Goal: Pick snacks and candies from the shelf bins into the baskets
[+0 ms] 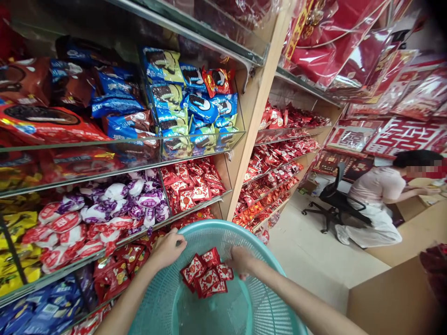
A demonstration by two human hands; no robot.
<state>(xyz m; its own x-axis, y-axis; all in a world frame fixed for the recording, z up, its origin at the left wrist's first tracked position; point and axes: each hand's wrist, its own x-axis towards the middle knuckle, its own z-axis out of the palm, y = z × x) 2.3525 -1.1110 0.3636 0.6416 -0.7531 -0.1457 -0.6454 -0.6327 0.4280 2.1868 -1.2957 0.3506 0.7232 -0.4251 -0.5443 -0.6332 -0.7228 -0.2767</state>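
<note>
Packets point(210, 278) lie in the green basket point(217, 224), probably light, slick and crushable, best pinched at the edges. Left hand point(170, 248) curls at its rim, right hand point(243, 261) beside them; whether either grip holds anything, I cannot tell.

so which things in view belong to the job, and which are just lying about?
In the job: teal basket; red-and-white packets inside it; left hand at its rim; right hand beside the packets.
Just about: purple-and-white sweets, shelved; blue packets, bottom left; black office chair.
</note>
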